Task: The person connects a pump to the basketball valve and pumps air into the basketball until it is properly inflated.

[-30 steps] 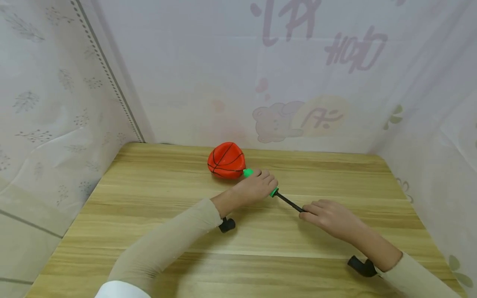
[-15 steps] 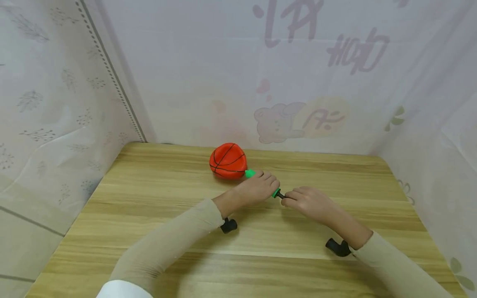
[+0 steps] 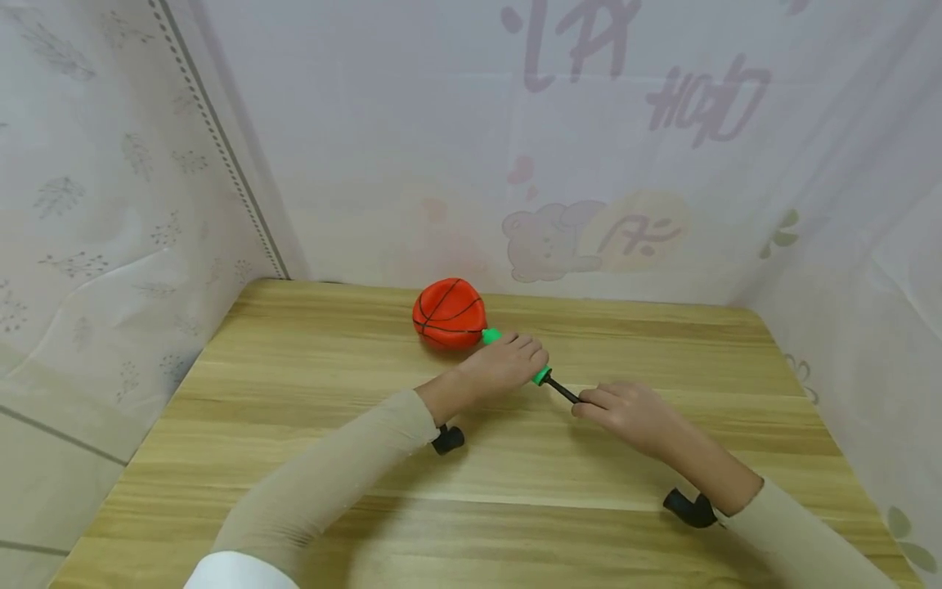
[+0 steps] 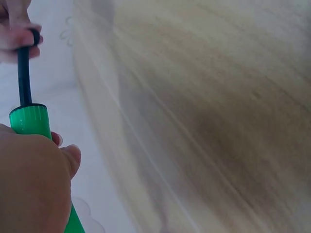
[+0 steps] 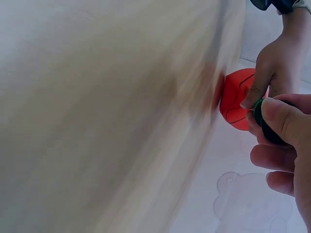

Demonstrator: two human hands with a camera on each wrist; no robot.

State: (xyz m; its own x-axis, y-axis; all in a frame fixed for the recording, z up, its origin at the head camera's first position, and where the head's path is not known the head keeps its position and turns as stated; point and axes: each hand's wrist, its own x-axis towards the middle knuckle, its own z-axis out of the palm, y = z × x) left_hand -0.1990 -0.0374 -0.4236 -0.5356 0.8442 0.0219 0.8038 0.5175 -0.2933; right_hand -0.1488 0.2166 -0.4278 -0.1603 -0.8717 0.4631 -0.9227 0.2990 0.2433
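Observation:
A partly caved-in red toy basketball with black lines sits near the back of the wooden table. The green nose of a hand pump meets the ball's right side. My left hand grips the pump's green barrel. From the barrel's other end a black rod sticks out, pulled partway. My right hand holds the black handle at the rod's end, seen between thumb and fingers in the right wrist view. In the left wrist view the rod runs straight between both hands.
Pale printed cloth hangs behind the table and on both sides. Black wrist-worn devices sit under both forearms, close over the wooden tabletop.
My right hand first pushed the rod almost fully into the barrel, then drew it partway out again to the lower right. My left hand and the ball have stayed almost still.

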